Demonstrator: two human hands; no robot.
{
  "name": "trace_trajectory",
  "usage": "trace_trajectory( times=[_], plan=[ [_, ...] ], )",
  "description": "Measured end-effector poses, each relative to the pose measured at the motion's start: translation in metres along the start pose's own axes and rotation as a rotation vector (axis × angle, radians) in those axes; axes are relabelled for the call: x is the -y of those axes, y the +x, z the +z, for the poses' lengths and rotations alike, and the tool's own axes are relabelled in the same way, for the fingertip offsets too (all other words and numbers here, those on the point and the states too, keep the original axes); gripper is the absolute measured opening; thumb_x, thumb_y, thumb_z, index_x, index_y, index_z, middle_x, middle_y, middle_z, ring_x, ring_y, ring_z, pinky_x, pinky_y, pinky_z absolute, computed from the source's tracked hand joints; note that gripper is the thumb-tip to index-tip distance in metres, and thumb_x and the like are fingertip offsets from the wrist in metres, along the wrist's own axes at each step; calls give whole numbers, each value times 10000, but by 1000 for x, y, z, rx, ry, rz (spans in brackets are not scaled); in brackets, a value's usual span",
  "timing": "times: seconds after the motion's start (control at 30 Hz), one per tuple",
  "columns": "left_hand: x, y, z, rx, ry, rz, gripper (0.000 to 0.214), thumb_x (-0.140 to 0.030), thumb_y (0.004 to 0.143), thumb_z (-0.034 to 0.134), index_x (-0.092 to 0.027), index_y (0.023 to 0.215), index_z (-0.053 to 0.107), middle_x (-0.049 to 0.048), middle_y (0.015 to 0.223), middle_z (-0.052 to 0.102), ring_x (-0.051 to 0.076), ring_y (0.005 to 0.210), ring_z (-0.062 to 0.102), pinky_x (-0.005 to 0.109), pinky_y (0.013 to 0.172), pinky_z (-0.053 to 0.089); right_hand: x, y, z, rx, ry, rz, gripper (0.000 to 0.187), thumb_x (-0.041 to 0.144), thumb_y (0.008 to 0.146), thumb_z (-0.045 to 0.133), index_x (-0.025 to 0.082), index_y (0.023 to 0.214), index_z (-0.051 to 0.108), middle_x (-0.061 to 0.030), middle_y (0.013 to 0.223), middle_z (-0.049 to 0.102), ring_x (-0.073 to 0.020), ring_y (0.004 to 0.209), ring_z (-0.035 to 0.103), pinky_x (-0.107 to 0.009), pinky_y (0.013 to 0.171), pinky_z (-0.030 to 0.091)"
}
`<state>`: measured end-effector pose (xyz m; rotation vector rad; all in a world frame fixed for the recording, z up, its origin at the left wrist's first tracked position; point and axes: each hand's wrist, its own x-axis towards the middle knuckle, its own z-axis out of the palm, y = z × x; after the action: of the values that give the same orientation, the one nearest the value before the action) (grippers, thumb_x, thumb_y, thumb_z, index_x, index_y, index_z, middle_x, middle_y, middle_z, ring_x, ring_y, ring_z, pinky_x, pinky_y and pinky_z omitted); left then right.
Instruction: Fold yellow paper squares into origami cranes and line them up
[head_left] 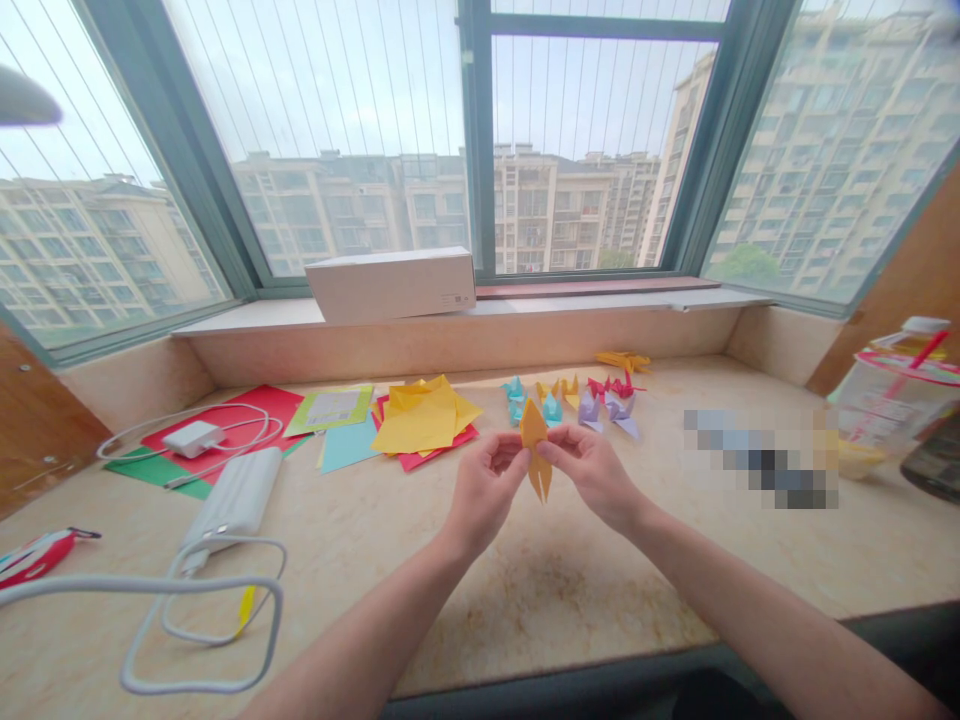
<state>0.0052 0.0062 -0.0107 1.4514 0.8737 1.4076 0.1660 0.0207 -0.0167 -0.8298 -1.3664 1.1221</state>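
Observation:
A folded piece of orange-yellow origami paper (535,440), a narrow diamond with its lower end split into two points, is held upright above the counter. My left hand (487,485) pinches its left edge between thumb and fingers. On the other side my right hand (592,470) grips the right edge the same way, both thumbs on the near face. Just beyond the hands stand several small folded paper figures: blue ones (514,390), yellow ones (568,388), red ones (611,386) and purple ones (621,412).
Left of the hands lie yellow paper sheets (420,415), with red and blue sheets around them. Farther left are a white power bank (238,495), a charger (193,438) and looping cables. A white box (394,283) rests on the sill. A plastic cup (892,400) stands far right.

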Motion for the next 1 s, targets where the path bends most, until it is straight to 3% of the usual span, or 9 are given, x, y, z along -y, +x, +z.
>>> trace_trajectory(
  times=[0.13,0.3,0.6,1.0],
  plan=[
    [2,-2,0,43,56,-52,245,-350,804,723,-140,921,679,86,889,728,200,825,687,294,754,526,1,2,-2,-43,10,22,322,456,713,793,178,845,699,-46,831,727,-180,771,656,-323,768,501],
    [5,0,-1,77,30,-65,222,-337,807,719,-136,892,679,73,859,732,193,806,687,291,749,524,3,2,-2,25,13,31,342,483,783,722,172,924,707,-48,862,723,-169,779,638,-307,763,489],
    [5,-2,0,117,65,-56,253,-366,816,710,-133,897,654,66,844,708,175,776,664,267,702,502,5,2,-3,-37,34,42,318,476,697,792,174,738,703,-26,742,706,-152,685,605,-297,715,466],
    [1,2,-1,142,-18,-119,184,-296,797,717,-147,843,618,41,780,716,163,748,665,257,691,485,8,1,-4,-20,-53,4,325,492,785,705,170,797,751,-35,716,697,-177,727,608,-314,736,476]
  ],
)
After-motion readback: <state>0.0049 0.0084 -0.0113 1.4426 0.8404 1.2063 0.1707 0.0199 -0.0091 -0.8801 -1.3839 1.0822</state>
